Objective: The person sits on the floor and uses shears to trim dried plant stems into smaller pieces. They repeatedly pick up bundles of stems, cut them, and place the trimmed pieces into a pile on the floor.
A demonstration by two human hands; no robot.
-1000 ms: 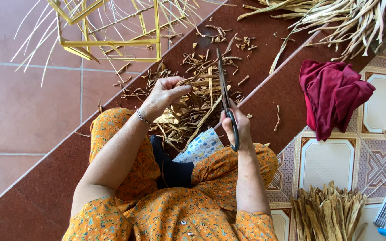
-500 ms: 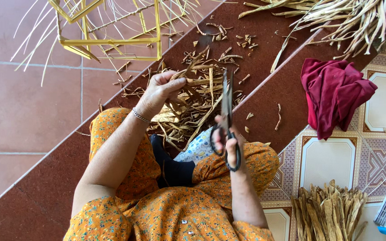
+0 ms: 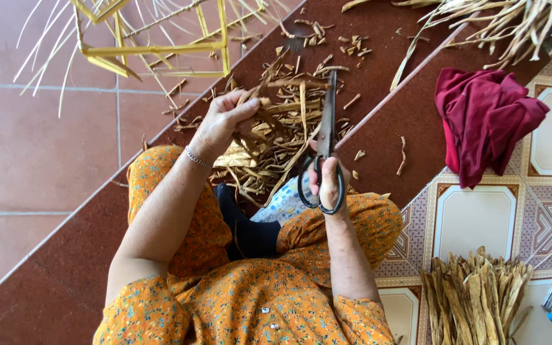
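Note:
I sit on the floor in orange flowered clothes, legs folded. My left hand (image 3: 222,121) pinches a dried tan leaf strip (image 3: 287,84) that runs rightward above a heap of cut strips (image 3: 269,144). My right hand (image 3: 328,182) grips the black loop handles of large dark scissors (image 3: 327,121), blades pointing up and away, their tip close to the end of the held strip. The blades look closed or nearly so.
A yellow stick frame (image 3: 161,48) with pale strips stands at the upper left. A crumpled dark red cloth (image 3: 483,121) lies to the right. A bundle of dried strips (image 3: 474,300) lies at the lower right, more dried stalks (image 3: 512,25) at the upper right.
My right hand has dropped and turned the scissors more upright, from slanted across the heap to nearly vertical. My left hand has stayed on the strip, shifting slightly.

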